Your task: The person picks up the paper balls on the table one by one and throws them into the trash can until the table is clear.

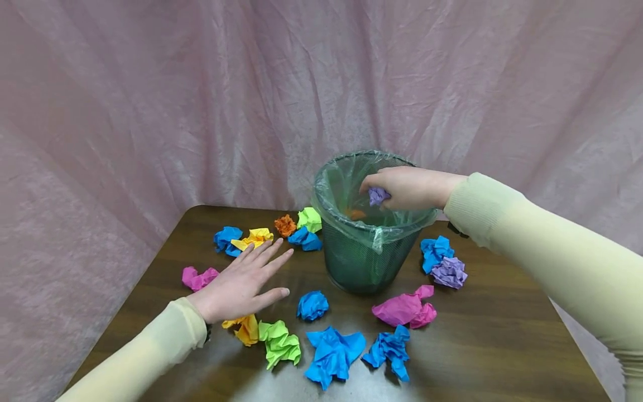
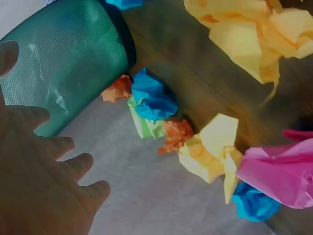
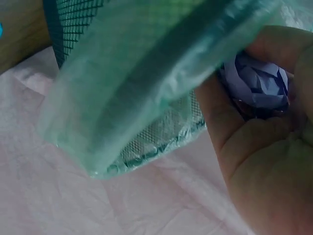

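My right hand [image 1: 409, 187] is over the mouth of a mesh wastebasket [image 1: 361, 259] lined with a green plastic bag. Its fingers grip a crumpled purple paper ball [image 1: 378, 195]; the right wrist view shows the same purple paper [image 3: 257, 83] tucked within the curled fingers. Inside the bag, a blurred orange piece [image 1: 356, 214] shows through. On the left, my left hand [image 1: 243, 282] hovers with spread, straight fingers and holds nothing. Near its fingertips lies crumpled yellow paper [image 1: 255, 238], and beside its wrist are pink paper [image 1: 198, 277] and orange-yellow paper [image 1: 245, 329].
Around the basket on the brown table [image 1: 482, 346] lie blue paper balls [image 1: 312, 305], green paper [image 1: 279, 343], pink paper [image 1: 407, 308] and another purple ball [image 1: 449, 272]. Behind the basket stand orange [image 1: 285, 225] and light green balls [image 1: 309, 219]. A pink curtain [image 1: 281, 100] hangs behind.
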Available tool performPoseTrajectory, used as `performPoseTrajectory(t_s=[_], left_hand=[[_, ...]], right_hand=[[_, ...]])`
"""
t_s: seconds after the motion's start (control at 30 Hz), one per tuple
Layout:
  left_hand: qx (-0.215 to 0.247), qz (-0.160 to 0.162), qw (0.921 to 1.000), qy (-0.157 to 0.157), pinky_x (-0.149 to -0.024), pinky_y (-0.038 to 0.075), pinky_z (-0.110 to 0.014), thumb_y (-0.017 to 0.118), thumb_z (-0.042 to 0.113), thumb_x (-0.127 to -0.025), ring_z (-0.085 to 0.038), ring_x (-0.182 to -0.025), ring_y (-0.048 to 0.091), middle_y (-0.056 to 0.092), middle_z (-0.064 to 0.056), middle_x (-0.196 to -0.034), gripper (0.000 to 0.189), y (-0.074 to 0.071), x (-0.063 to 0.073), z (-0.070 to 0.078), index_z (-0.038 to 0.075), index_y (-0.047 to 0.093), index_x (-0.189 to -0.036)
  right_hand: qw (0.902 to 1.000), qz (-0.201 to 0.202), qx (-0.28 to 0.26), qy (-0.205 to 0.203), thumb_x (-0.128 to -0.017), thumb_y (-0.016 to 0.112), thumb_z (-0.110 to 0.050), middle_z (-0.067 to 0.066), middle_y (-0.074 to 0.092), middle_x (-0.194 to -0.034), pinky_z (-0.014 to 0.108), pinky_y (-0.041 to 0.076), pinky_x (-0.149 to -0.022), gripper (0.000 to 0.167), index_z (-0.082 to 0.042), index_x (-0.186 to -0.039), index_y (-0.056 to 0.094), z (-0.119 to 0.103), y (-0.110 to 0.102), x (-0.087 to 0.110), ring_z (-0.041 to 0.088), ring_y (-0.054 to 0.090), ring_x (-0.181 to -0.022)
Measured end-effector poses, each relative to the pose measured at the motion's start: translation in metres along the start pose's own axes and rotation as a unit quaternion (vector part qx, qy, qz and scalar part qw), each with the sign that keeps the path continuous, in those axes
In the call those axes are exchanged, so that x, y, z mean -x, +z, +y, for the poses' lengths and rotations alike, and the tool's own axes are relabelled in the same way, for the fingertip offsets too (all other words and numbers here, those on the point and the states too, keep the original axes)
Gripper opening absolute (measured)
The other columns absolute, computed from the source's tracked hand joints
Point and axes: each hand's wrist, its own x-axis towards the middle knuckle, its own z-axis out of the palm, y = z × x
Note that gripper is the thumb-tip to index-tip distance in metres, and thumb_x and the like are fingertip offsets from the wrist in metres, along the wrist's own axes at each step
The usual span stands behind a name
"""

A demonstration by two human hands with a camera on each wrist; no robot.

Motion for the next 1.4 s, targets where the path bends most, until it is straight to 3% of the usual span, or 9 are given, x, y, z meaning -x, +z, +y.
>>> performPoseTrajectory(t_s=[0.17, 0.4, 0.53, 0.7, 0.87, 0.97, 1.07, 1.23, 1.4], left_hand=[[0.002, 0.001, 0.9998, 0.021, -0.122, 0.013, -0.059, 0.046, 0.065, -0.102, -0.028, -0.156, 0.008, 0.010, -0.002, -0.171, 0.077, 0.003, -0.003, 0.007, 0.025, 0.024, -0.165], [-0.001, 0.001, 0.9997, 0.023, -0.121, 0.013, -0.060, 0.045, 0.064, -0.102, -0.027, -0.156, 0.009, 0.011, -0.002, -0.171, 0.076, 0.005, -0.004, 0.009, 0.026, 0.023, -0.165], [0.000, 0.002, 0.9998, 0.021, -0.122, 0.012, -0.060, 0.044, 0.064, -0.103, -0.027, -0.156, 0.009, 0.012, -0.001, -0.170, 0.076, 0.006, -0.002, 0.009, 0.026, 0.024, -0.165], [-0.005, 0.006, 0.9997, 0.022, -0.121, 0.014, -0.061, 0.043, 0.066, -0.102, -0.027, -0.156, 0.009, 0.011, -0.001, -0.171, 0.077, 0.008, 0.000, 0.009, 0.025, 0.024, -0.165], [-0.004, 0.002, 0.9998, 0.019, -0.121, 0.013, -0.060, 0.044, 0.066, -0.102, -0.027, -0.156, 0.008, 0.009, 0.000, -0.171, 0.078, 0.008, 0.004, 0.008, 0.026, 0.022, -0.165], [-0.003, 0.001, 0.9999, 0.012, -0.122, 0.011, -0.060, 0.046, 0.065, -0.101, -0.028, -0.156, 0.008, 0.008, 0.000, -0.171, 0.078, 0.008, 0.007, 0.005, 0.027, 0.021, -0.165], [0.000, 0.001, 1.0000, -0.001, -0.122, 0.009, -0.059, 0.048, 0.064, -0.101, -0.029, -0.156, 0.010, 0.008, 0.000, -0.171, 0.078, 0.008, 0.010, 0.001, 0.028, 0.020, -0.165], [0.004, -0.002, 0.9995, -0.030, -0.122, 0.008, -0.060, 0.049, 0.062, -0.102, -0.031, -0.156, 0.012, 0.008, -0.002, -0.171, 0.078, 0.009, 0.018, -0.012, 0.029, 0.018, -0.165], [0.007, -0.008, 0.9983, -0.057, -0.122, 0.005, -0.059, 0.049, 0.062, -0.102, -0.033, -0.156, 0.010, 0.011, -0.005, -0.171, 0.079, 0.013, 0.025, -0.026, 0.025, 0.021, -0.165]], right_hand=[[0.9993, -0.027, 0.015, 0.018, -0.097, 0.071, -0.014, 0.012, 0.058, -0.137, 0.047, 0.048, -0.101, 0.058, -0.016, -0.151, 0.050, 0.002, 0.004, -0.002, 0.027, 0.058, -0.122], [0.9979, -0.038, -0.003, 0.052, -0.098, 0.070, -0.031, 0.011, 0.039, -0.160, 0.053, 0.035, -0.115, 0.076, -0.020, -0.162, 0.031, 0.003, 0.002, 0.002, 0.032, 0.038, -0.145], [0.9986, -0.007, -0.008, 0.052, -0.100, 0.068, -0.035, 0.011, 0.039, -0.160, 0.054, 0.032, -0.116, 0.072, -0.019, -0.161, 0.034, 0.003, -0.005, 0.008, 0.032, 0.035, -0.147], [0.9963, 0.078, 0.013, 0.033, -0.104, 0.061, -0.038, 0.009, 0.045, -0.157, 0.056, 0.032, -0.116, 0.059, -0.017, -0.157, 0.043, -0.003, -0.016, 0.024, 0.032, 0.038, -0.146], [0.9796, 0.195, 0.011, -0.047, -0.104, 0.062, -0.035, 0.002, 0.056, -0.146, 0.053, 0.038, -0.111, 0.050, -0.019, -0.150, 0.053, -0.021, -0.018, 0.048, 0.027, 0.047, -0.139], [0.9582, 0.256, 0.010, -0.128, -0.101, 0.068, -0.027, 0.001, 0.060, -0.141, 0.049, 0.043, -0.107, 0.048, -0.017, -0.147, 0.057, -0.035, -0.011, 0.060, 0.023, 0.051, -0.133], [0.9365, 0.282, 0.012, -0.208, -0.096, 0.074, -0.018, 0.002, 0.061, -0.140, 0.046, 0.044, -0.106, 0.051, -0.014, -0.144, 0.059, -0.052, 0.001, 0.068, 0.022, 0.053, -0.131], [0.9246, 0.240, 0.023, -0.295, -0.096, 0.074, -0.023, 0.001, 0.059, -0.143, 0.042, 0.042, -0.111, 0.050, -0.013, -0.144, 0.059, -0.083, 0.038, 0.072, 0.022, 0.050, -0.136], [0.9306, 0.170, 0.044, -0.321, -0.101, 0.067, -0.033, -0.001, 0.054, -0.149, 0.040, 0.041, -0.113, 0.051, -0.017, -0.148, 0.055, -0.100, 0.082, 0.070, 0.021, 0.045, -0.141]])
